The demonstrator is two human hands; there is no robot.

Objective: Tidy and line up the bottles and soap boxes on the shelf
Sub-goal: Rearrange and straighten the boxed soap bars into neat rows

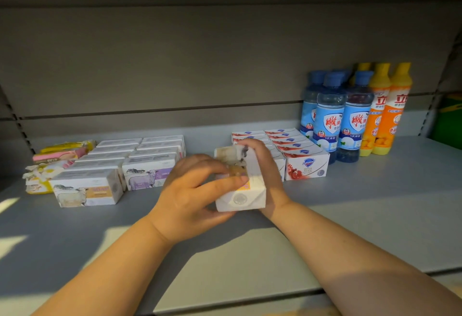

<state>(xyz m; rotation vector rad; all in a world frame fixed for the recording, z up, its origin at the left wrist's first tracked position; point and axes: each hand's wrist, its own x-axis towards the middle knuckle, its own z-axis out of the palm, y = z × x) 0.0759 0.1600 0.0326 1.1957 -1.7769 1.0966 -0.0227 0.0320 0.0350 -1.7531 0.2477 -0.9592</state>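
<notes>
Near the middle of the shelf, both hands grip one white soap box. The left hand curls round its 8 o'clock end with a forefinger across the top, and the right hand wraps its 2 o'clock side. Whether the box touches the shelf cannot be told. At its 9 o'clock stand two rows of animal-print boxes, with wrapped soap bars beyond. At 2 o'clock sit red-and-white boxes in rows — then upright blue bottles and orange bottles.
</notes>
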